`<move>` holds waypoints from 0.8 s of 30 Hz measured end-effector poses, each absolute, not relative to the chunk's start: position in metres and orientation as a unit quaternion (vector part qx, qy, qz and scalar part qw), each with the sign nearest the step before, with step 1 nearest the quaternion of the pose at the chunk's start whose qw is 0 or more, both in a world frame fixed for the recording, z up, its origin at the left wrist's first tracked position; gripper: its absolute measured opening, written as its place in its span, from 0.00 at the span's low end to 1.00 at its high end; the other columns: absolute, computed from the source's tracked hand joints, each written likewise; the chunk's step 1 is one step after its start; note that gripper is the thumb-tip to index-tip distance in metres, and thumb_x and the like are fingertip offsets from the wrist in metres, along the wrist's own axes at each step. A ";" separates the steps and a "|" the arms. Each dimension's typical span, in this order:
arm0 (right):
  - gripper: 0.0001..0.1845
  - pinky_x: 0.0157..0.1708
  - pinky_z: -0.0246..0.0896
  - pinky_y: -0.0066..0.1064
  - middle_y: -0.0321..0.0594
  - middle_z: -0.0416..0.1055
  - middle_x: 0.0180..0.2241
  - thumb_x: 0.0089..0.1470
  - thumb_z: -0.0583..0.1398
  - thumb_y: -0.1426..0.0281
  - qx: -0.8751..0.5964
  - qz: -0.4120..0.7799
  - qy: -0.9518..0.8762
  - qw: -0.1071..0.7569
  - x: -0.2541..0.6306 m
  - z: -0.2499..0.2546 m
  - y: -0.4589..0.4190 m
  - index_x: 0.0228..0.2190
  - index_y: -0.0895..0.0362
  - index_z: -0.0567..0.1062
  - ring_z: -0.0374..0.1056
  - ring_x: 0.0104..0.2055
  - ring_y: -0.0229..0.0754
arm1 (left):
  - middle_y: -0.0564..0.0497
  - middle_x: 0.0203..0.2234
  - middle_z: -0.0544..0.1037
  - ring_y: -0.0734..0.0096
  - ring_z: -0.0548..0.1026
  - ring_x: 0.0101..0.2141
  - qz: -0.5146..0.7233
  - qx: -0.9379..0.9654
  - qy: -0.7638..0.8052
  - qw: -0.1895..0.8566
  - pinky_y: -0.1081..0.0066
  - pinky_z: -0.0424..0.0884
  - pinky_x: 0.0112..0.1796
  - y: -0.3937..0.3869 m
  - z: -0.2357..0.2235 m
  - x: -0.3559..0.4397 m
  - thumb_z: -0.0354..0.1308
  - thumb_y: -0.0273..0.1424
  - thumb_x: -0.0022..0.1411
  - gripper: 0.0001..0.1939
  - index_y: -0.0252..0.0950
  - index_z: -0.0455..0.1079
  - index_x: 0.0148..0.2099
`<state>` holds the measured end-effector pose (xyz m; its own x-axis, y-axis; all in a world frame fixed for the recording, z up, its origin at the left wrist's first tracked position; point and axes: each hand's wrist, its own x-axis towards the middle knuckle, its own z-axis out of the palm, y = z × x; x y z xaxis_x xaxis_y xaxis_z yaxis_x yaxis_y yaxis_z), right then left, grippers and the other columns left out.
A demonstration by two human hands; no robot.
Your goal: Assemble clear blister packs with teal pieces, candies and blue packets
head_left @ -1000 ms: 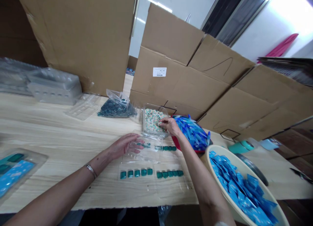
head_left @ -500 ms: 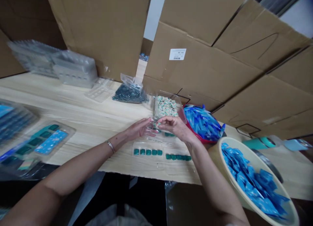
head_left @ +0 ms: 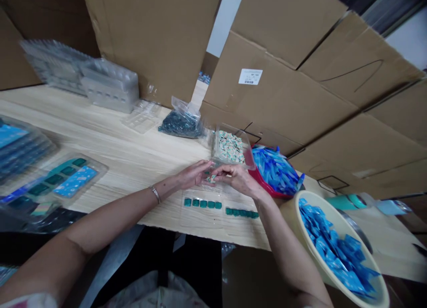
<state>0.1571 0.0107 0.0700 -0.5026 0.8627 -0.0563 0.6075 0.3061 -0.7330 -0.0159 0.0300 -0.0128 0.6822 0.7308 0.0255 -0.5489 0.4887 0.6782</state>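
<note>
Both my hands meet over the table's middle. My left hand has its fingers partly stretched around what looks like the edge of a clear plastic tray, mostly hidden by my hands. My right hand pinches a small white-and-green piece close to the left fingertips. Just beyond my right hand is a clear box full of similar small pieces. Nearer me lie clear trays with a row of dark green blocks and a second row of green blocks.
Right of the box are a red tray of blue packets and a cream tub of blue sachets. A bag of dark pieces and stacked clear trays stand behind. A filled tray lies left. Cardboard walls the back.
My view has shifted slightly. The right hand has lowered a little toward the left, its fingers turned further down, and the white-and-green piece shows more plainly.
</note>
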 end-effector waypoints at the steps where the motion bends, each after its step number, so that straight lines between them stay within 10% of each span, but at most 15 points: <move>1: 0.07 0.34 0.62 0.29 0.37 0.75 0.31 0.50 0.61 0.68 -0.455 0.346 -0.803 0.169 0.154 0.070 0.010 0.32 0.56 0.78 0.69 0.32 0.38 | 0.47 0.34 0.72 0.68 0.73 0.35 0.377 0.337 0.138 0.851 0.54 0.71 0.41 0.030 -0.013 -0.016 0.56 0.35 0.60 0.12 0.34 0.68 0.44; 24: 0.04 0.33 0.60 0.30 0.38 0.68 0.28 0.51 0.60 0.75 -0.497 0.141 -0.819 0.247 0.135 0.040 -0.010 0.31 0.58 0.74 0.65 0.31 0.39 | 0.49 0.28 0.74 0.74 0.73 0.26 0.365 0.281 0.120 0.880 0.72 0.70 0.29 0.030 -0.018 -0.011 0.53 0.33 0.62 0.09 0.33 0.70 0.40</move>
<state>0.1349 -0.0103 0.0396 -0.3830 0.8851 0.2645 0.7452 0.4652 -0.4777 -0.0111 0.0303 -0.0176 0.7052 0.7090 -0.0054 -0.5744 0.5758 0.5818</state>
